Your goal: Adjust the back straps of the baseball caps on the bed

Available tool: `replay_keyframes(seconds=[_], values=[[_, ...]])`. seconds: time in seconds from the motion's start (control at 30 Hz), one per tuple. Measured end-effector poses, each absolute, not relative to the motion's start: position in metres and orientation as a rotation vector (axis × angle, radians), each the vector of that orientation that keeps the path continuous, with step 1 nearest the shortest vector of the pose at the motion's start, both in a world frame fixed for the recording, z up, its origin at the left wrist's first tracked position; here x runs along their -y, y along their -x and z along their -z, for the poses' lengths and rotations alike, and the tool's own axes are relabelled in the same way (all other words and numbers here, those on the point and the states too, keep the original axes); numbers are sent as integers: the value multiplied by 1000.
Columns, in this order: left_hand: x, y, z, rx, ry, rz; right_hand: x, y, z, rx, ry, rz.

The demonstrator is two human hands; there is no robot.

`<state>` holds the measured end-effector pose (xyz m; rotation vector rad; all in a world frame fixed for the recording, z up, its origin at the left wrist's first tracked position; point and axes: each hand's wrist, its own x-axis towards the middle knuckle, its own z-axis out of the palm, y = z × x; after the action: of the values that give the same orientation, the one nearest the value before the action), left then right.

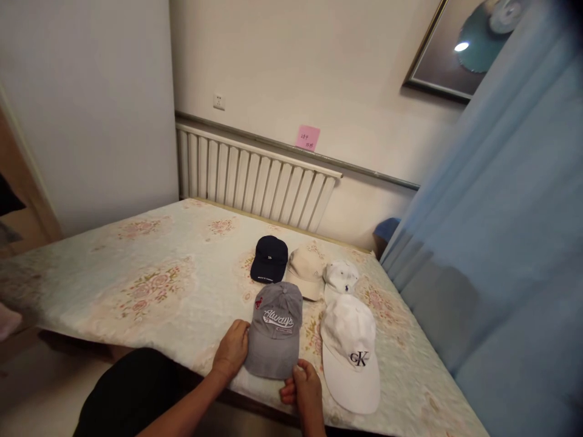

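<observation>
Grey cap [276,331]: lies crown-up on the near edge of the bed [150,273], brim toward the person; lettering reads "Always" across the front panel.
Left hand [232,350]: rests on the left side of the grey cap, fingers curled against the brim edge, apparently steadying it flat on the bed.
Right hand [306,388]: at the near right corner of the brim, thumb and fingers pinching the brim edge; the two-sided hold looks suited to squaring the cap up.
White cap [350,355]: just right of the grey cap, brim toward the near edge, dark "CK" mark on the front; sides close to touching.
Far row: navy cap [269,259], beige cap [306,272] and small white cap [340,277] lie side by side beyond the near pair, brims all toward the person, which suggests a deliberate grid layout.
Bed cover: pale floral fabric, flat under all five caps.
Radiator [255,179]: white, on the far wall behind the bed.
Pink note [308,138]: stuck to the wall above the radiator; writing too small to read.
Blue curtain [501,243]: hangs along the right side, beside the bed.
</observation>
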<state>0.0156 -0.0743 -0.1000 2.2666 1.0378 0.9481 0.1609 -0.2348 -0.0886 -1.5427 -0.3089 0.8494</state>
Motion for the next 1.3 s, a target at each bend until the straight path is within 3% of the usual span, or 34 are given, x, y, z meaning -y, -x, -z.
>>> replay_keyframes(seconds=[1.3], values=[[75, -13, 94, -1041, -2222, -938, 232, -161, 98, 301, 1561, -813]])
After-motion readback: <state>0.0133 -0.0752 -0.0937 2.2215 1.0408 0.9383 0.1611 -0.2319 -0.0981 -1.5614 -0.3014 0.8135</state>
